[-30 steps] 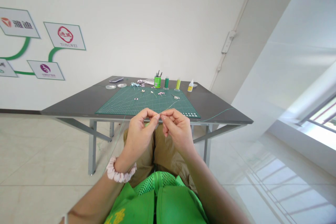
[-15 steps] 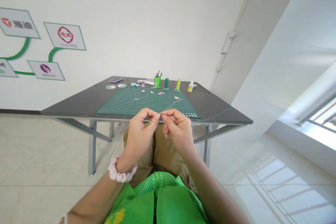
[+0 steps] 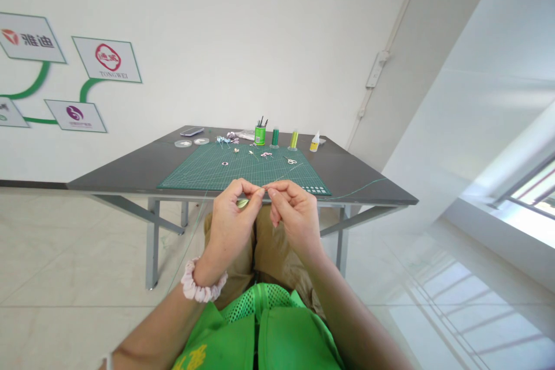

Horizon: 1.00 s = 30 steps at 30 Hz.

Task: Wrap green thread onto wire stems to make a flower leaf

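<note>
Just above the near table edge, my left hand (image 3: pixel 236 214) is closed, thumb and index finger pinched together. A pale green leaf-shaped piece (image 3: pixel 243 203) shows inside its curled fingers. My right hand (image 3: pixel 295 211) pinches at the same spot, its fingertips almost touching the left ones. What lies between the fingertips is very thin, seemingly a thread, and mostly hidden. Beyond the hands is a green cutting mat (image 3: pixel 203 170). Small scissors (image 3: pixel 291 161) and several small flower pieces (image 3: pixel 266 155) lie on it.
Along the back stand a green can of pens (image 3: pixel 260 136), a dark green thread spool (image 3: pixel 275 138), a yellow-green spool (image 3: pixel 293 140) and a glue bottle (image 3: pixel 314 142). Shallow dishes (image 3: pixel 182 143) and a phone (image 3: pixel 192 132) are at the left. Loose green thread (image 3: pixel 362 188) trails at the right.
The leaf-shaped piece in my left hand has turned and shows more of its face. The thin strand beyond the fingertips has shifted and looks fainter. Both hands stay nearly in place.
</note>
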Each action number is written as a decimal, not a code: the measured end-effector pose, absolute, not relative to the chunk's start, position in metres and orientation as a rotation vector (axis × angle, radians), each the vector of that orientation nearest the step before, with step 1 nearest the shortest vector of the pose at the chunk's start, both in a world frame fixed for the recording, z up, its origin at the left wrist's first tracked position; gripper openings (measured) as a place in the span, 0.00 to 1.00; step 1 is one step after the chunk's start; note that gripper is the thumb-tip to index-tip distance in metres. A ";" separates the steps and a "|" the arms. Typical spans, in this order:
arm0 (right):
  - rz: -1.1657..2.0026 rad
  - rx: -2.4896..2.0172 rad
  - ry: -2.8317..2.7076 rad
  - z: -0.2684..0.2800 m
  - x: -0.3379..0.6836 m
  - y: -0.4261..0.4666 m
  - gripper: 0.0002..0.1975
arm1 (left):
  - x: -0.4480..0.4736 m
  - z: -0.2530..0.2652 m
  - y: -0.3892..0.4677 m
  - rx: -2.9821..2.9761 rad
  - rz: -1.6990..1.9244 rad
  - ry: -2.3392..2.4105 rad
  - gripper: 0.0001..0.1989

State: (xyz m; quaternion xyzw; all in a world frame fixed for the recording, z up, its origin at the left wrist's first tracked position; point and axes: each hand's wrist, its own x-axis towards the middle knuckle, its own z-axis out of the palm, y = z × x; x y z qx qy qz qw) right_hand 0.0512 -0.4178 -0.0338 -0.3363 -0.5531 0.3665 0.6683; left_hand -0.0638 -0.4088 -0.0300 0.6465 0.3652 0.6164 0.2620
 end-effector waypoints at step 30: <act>0.801 -0.669 -1.209 -0.037 0.050 -0.415 0.06 | -0.060 -0.033 -0.404 1.363 1.385 0.603 0.11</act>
